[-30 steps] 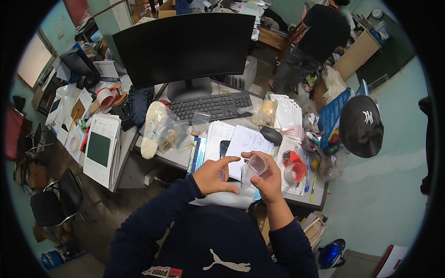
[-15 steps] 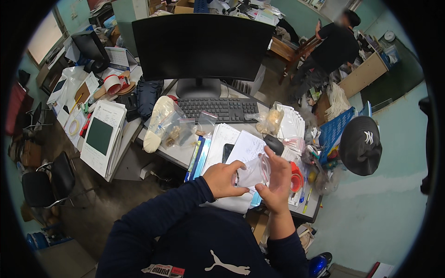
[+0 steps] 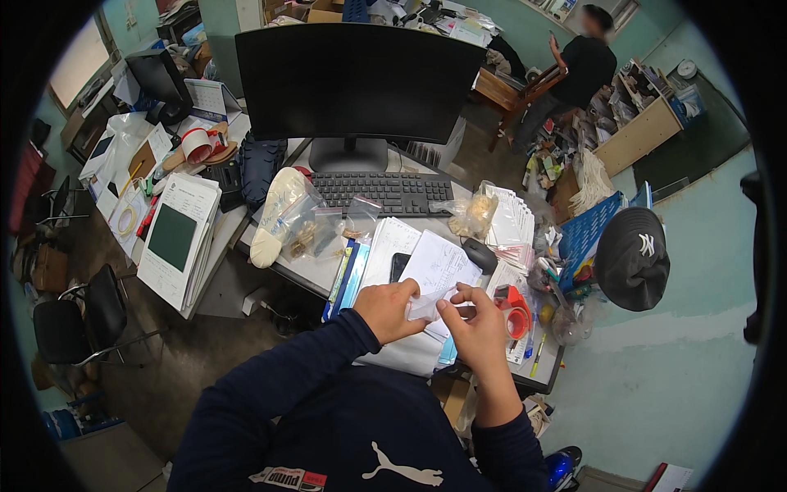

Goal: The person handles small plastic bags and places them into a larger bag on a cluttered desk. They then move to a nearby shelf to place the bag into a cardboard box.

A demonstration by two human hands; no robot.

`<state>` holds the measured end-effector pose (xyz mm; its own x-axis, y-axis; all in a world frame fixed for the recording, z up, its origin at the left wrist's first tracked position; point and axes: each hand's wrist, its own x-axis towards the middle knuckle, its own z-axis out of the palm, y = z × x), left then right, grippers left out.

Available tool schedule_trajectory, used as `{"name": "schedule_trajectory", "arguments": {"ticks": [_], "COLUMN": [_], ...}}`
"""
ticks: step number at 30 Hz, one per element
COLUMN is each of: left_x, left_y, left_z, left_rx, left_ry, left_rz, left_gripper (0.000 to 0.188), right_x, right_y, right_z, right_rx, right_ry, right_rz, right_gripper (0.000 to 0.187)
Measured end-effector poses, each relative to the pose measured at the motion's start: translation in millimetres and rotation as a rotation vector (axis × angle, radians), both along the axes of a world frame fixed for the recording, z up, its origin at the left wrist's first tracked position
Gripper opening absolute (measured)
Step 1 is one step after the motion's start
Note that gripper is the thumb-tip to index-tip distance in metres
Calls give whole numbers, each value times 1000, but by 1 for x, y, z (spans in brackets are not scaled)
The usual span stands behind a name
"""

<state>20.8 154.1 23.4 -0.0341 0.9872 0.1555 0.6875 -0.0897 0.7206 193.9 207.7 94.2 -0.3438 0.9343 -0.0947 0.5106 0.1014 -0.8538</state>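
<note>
between two hands (image 3: 434, 316), one clear bag (image 3: 428, 305)

Clear small bag (image 3: 428, 305), black monitor (image 3: 358, 80) and keyboard (image 3: 383, 192), black cap (image 3: 631, 257), navy sleeves (image 3: 270, 394)

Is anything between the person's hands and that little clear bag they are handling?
Nothing visible. The left hand and the right hand both pinch the small clear plastic bag directly, just above the papers on the desk. No other thing comes between fingers and bag.
</note>
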Motion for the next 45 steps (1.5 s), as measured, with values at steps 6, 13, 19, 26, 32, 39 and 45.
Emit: {"name": "schedule_trajectory", "arguments": {"ticks": [6,13,19,26,32,39,45], "left_x": [3,-5,-3,-19,-24,-36,-40], "left_y": [-1,-3,3,6,11,8,2], "left_z": [-10,7,15,13,14,16,14], "left_rx": [8,-112,-45,-67,-143,-267,-278], "left_ry": [-5,53,62,-139,-272,-454,-403], "left_rz": [39,-117,-141,-237,-302,-377,-407], "left_gripper": [50,89,85,58,48,67,73], "right_x": [1,6,1,9,12,11,12], "right_y": [-6,0,-5,9,22,23,22], "right_z": [-10,-27,-19,9,19,16,10], "right_rx": [-120,164,-39,393,383,342,392], "right_ry": [-190,-133,-3,-356,-378,-189,-117], "right_rz": [47,173,321,690,784,767,701], "right_gripper": [27,18,29,41,32,30,25]}}
